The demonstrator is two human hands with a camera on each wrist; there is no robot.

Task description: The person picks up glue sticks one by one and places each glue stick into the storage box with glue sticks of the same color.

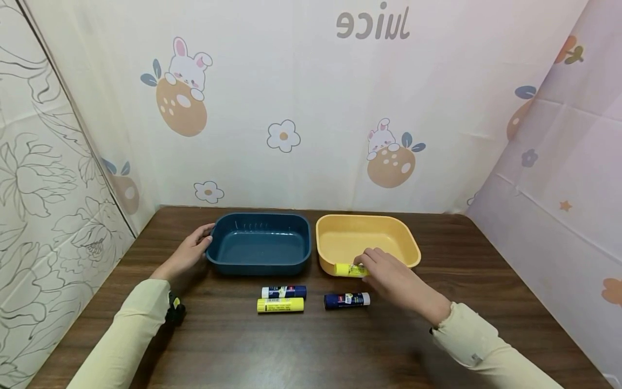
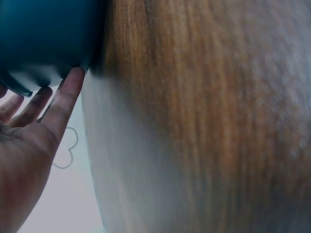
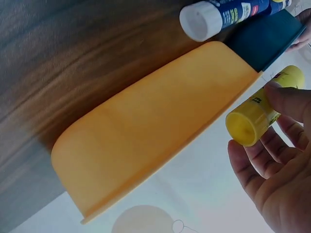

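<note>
My right hand (image 1: 391,278) grips a yellow glue stick (image 1: 347,270) between thumb and fingers. It is over the front rim of the yellow tray (image 1: 362,232); in the right wrist view the glue stick (image 3: 250,119) is above the rim. My left hand (image 1: 187,254) touches the left end of the dark blue tray (image 1: 259,246) with extended fingers, and the left wrist view shows the fingertips (image 2: 75,75) against its outer wall. In front of the trays lie a blue glue stick (image 1: 286,292), a yellow glue stick (image 1: 280,305) and another blue glue stick (image 1: 346,300).
Both trays stand side by side near the back of the brown wooden table (image 1: 291,351). A printed curtain (image 1: 311,81) hangs right behind the table, with more patterned cloth (image 1: 559,178) on the right. A black strap device (image 1: 176,309) is on the left wrist.
</note>
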